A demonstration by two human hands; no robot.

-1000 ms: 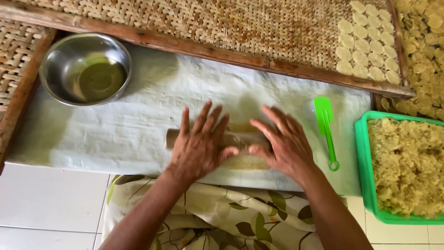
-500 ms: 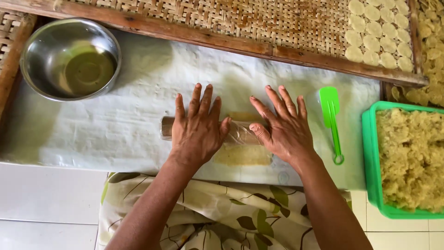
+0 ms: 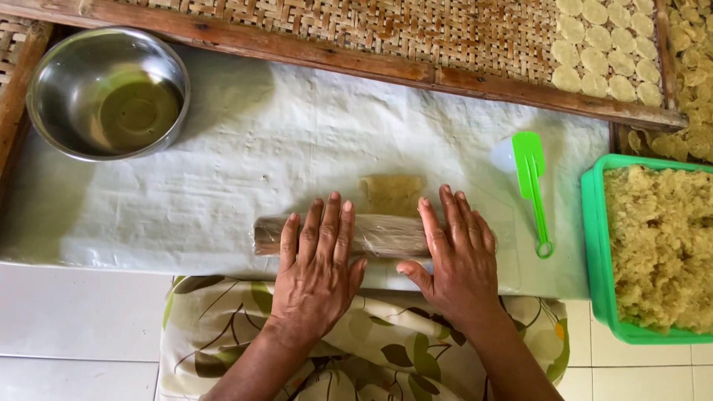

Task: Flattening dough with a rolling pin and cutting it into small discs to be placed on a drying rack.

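Left hand [image 3: 316, 271] and right hand [image 3: 459, 260] flat, fingers spread, pressing roller [image 3: 386, 236]; dough [image 3: 391, 194] just beyond roller, on sheet [image 3: 245, 163].

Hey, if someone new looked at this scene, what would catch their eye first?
Two flat hands, left hand and right hand, press on a plastic-wrapped roller in the middle of a white sheet, with a flattened dough patch just beyond it. A steel bowl sits at top left; a green tub of crumbly mash stands at right.

Soft, even daylight, faint shadows, sharp focus, no glare.
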